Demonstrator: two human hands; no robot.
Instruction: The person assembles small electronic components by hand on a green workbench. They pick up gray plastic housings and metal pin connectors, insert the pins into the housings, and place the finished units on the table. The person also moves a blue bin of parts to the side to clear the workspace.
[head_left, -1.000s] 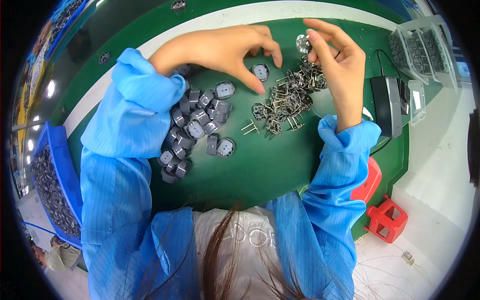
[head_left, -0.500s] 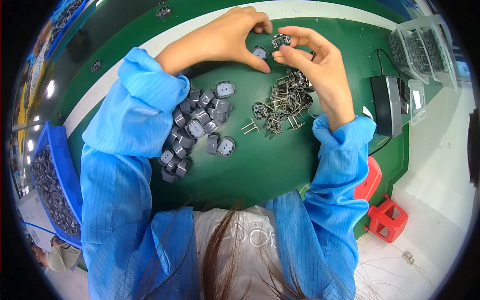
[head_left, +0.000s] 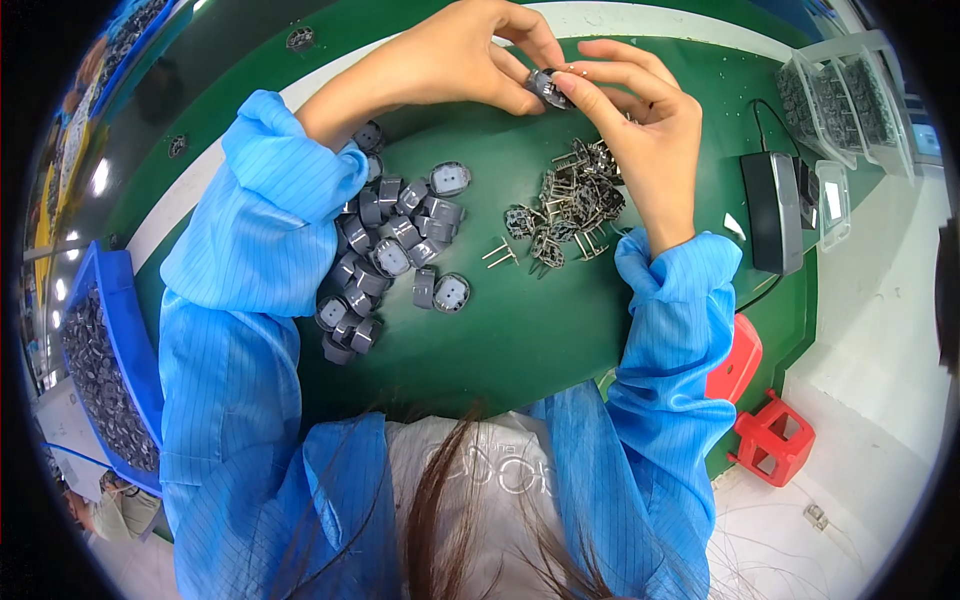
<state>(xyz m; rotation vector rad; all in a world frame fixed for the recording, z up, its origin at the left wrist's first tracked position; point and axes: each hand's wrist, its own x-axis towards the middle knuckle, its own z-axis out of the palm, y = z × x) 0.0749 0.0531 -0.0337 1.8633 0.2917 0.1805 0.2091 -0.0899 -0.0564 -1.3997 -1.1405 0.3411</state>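
My left hand (head_left: 455, 60) and my right hand (head_left: 645, 115) meet over the far part of the green table. Between their fingertips is a small round part (head_left: 549, 88), dark grey with metal pins at its upper side. The left fingers close on its left side, and the right thumb and index finger pinch it from the right. The fingers partly hide how its pieces fit. A pile of grey plastic housings (head_left: 402, 232) lies below my left forearm. Below my right hand sits a heap of round circuit boards with metal pins (head_left: 578, 200).
Blue bin (head_left: 128, 345) of small dark parts at left. Beyond the white table edge (head_left: 205, 165), a green strip carries a dark round part (head_left: 300, 38). At right are a black box (head_left: 772, 212) with a cable, a clear divided tray (head_left: 840, 100) and a red stool (head_left: 776, 438).
My hands have come together: the left with the grey housing, the right with the pinned circuit board. Dark round parts on the strip beyond the edge have shifted left and nearer.
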